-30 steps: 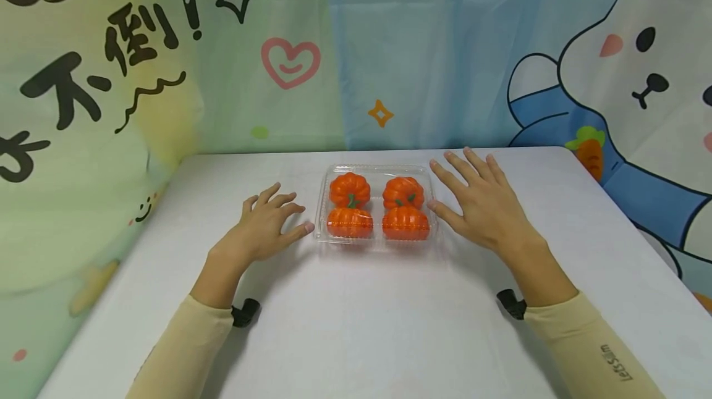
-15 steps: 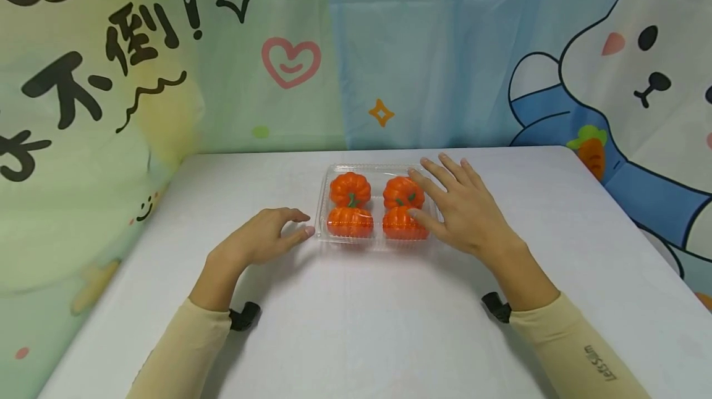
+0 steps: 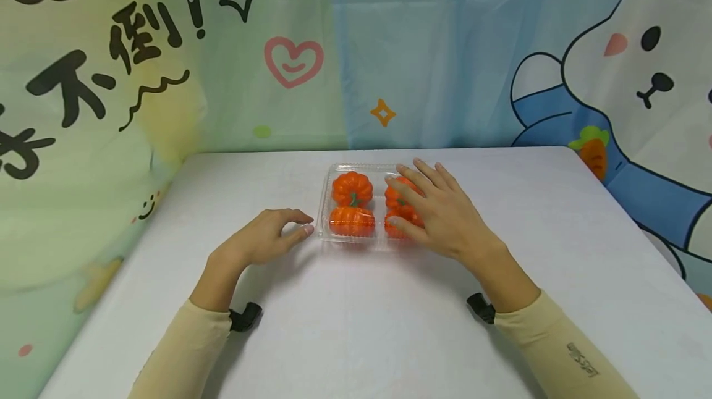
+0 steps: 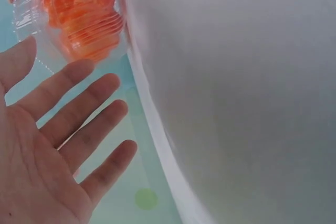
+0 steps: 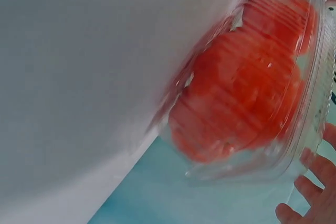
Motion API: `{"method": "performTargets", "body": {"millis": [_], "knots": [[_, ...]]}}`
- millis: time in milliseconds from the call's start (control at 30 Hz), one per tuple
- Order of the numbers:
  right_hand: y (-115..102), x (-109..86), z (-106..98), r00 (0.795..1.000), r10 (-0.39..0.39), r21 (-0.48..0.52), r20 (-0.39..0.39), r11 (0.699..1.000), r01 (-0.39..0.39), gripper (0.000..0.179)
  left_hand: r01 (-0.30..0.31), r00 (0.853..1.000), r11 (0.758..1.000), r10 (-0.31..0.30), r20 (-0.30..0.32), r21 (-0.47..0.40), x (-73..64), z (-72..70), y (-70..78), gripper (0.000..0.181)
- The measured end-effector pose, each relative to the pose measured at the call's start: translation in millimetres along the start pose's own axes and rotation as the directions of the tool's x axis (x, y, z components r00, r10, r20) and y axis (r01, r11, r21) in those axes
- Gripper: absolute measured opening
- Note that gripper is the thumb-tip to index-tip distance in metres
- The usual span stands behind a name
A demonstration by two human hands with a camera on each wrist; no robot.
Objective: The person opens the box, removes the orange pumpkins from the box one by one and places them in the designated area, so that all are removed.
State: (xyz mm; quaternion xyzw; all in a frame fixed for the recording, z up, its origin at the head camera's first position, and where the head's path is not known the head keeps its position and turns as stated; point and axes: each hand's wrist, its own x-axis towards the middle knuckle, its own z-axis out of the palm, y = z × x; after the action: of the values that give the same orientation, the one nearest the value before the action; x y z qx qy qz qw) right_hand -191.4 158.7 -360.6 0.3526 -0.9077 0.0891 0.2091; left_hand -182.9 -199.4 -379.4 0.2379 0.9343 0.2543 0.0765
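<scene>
A clear plastic clamshell box (image 3: 379,201) lies on the table, with several small orange pumpkins in it. On its left side are a back pumpkin (image 3: 352,188) with a green stem and a front pumpkin (image 3: 352,222). My left hand (image 3: 258,239) is beside the box's left edge, fingers relaxed and holding nothing; in the left wrist view its fingers (image 4: 86,124) are spread near the box. Over the box's right part is my right hand (image 3: 442,217), fingers extended, partly hiding the pumpkins there. Whether it touches the lid cannot be told.
A white-covered table (image 3: 356,325) bears the box near its back edge. Behind it hangs a printed cloth (image 3: 445,47) with cartoon drawings and lettering.
My right hand has moved left, from beside the box to over its right part. My left hand's fingers have lowered and drawn together beside the box. The box has stayed in place.
</scene>
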Motion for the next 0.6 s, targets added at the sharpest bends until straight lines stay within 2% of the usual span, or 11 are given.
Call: {"method": "performTargets", "body": {"millis": [333,600], "knots": [[-23,14.0,12,0.998,-0.056,0.036,0.002,0.998,0.056,0.063,-0.002,1.000,1.000,0.003,-0.006,0.004,-2.7,4.0,-0.3,0.040],[-44,25.3,20,0.991,-0.131,0.065,-0.004,0.989,0.131,0.062,-0.021,1.000,0.997,0.023,0.015,-0.079,-1.5,6.4,-0.8,0.029]]}}
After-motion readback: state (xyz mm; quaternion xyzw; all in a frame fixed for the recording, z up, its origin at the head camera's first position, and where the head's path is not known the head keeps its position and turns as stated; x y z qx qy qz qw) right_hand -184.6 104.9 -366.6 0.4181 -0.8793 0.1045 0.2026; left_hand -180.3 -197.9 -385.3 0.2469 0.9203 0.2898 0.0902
